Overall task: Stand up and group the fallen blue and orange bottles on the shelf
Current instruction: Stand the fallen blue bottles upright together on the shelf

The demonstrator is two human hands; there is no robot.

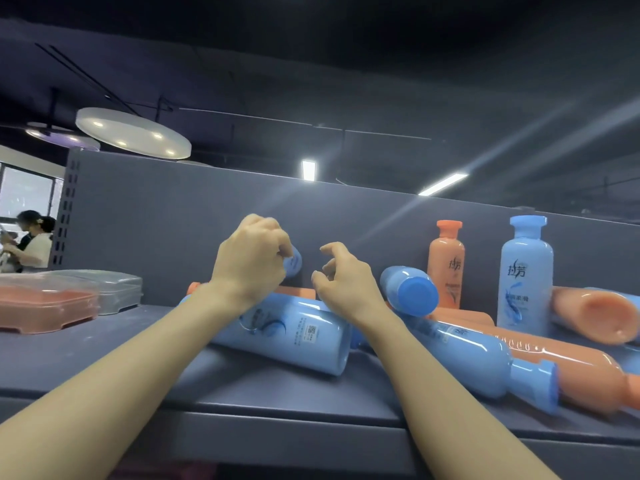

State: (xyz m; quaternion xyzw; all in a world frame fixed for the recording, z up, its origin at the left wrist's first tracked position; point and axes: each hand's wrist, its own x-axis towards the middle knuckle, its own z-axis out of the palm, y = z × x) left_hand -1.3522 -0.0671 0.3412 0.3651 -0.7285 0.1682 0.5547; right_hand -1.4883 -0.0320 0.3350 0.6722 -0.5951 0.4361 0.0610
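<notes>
Head view, near to far. Two bare forearms are seen rising from the lower edge of the frame over the front lip of the grey shelf [104, 355]. At centre, a fallen blue bottle [294, 336] lies on its side beneath both wrists; to its right a second fallen blue bottle [460, 355] points its cap toward the lower right, with a fallen orange bottle [568, 368] alongside it. The left hand [251, 263] is curled closed around a small blue bottle [293, 261], only the end of which shows past the fingers. The right hand [346, 278] is held just beside it, fingers loosely bent and part open, with nothing gripped. Further back, a tilted blue bottle [408, 289] rests on the heap, base toward the camera, and an upright orange bottle [446, 265] and an upright blue bottle [525, 271] stand against the back panel at right. The step is judged best done by setting the held bottle base-down beside the upright blue one; the heap between would have to be cleared or reached over. Two lidded plastic boxes [48, 299] occupy the shelf at left.
</notes>
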